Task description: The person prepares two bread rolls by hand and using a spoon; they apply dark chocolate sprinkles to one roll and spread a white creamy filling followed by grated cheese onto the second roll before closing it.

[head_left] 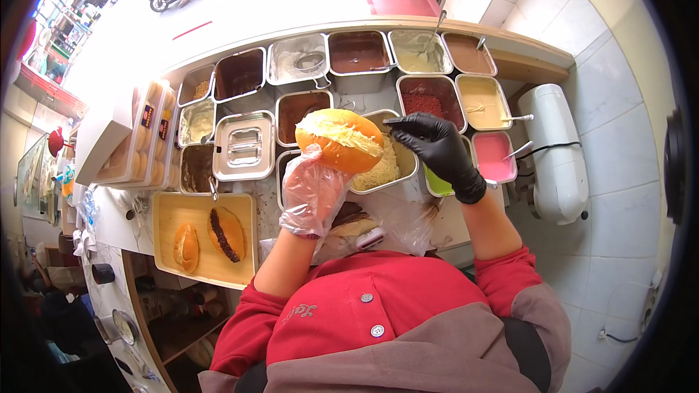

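My left hand (314,193), in a clear plastic glove, holds up an oval bread bun (349,162), tilted, its split top covered with pale yellow shreds and cream. My right hand (437,147) wears a black glove and hovers just right of the bun. Its fingers are drawn together and point left; whatever is between them, if anything, does not show. Below both hands stands a metal tub of pale yellow shreds (384,172), partly hidden by the bun.
Metal tubs of fillings surround my hands, including red crumbs (422,106), pink cream (494,156) and a lidded tub (245,147). At left, a yellow tray (206,266) holds two filled buns, beside stacked clear boxes (149,138). A white stand mixer (557,153) stands right.
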Demonstrator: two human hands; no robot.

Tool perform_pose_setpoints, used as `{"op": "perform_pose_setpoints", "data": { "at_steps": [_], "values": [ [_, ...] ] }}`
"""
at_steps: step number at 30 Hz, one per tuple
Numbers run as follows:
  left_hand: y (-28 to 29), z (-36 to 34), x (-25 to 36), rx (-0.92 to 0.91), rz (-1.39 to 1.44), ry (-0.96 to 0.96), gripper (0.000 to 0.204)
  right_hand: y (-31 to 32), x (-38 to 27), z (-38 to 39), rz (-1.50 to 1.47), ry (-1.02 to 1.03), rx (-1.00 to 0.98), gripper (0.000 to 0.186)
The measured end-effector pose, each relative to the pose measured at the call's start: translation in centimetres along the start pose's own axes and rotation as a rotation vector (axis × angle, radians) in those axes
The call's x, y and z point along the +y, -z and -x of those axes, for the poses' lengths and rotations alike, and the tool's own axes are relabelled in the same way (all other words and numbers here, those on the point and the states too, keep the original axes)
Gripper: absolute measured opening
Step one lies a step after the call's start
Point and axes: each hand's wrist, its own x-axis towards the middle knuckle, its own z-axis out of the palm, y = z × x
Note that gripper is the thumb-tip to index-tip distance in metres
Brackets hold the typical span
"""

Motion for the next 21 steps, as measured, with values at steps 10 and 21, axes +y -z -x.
{"op": "perform_pose_setpoints", "data": {
  "at_steps": [10, 21],
  "values": [
    [-0.2, -0.3, -0.2, -0.019, -0.012, -0.068, 0.050, -3.8, 1.2, 1.8, -0.294, -0.031, 0.181, 0.026],
    [0.0, -0.3, 1.5, -0.072, 0.042, -0.165, 0.050, -1.9, 2.1, 0.0, 0.367, 0.097, 0.025, 0.019]
  ]
}}
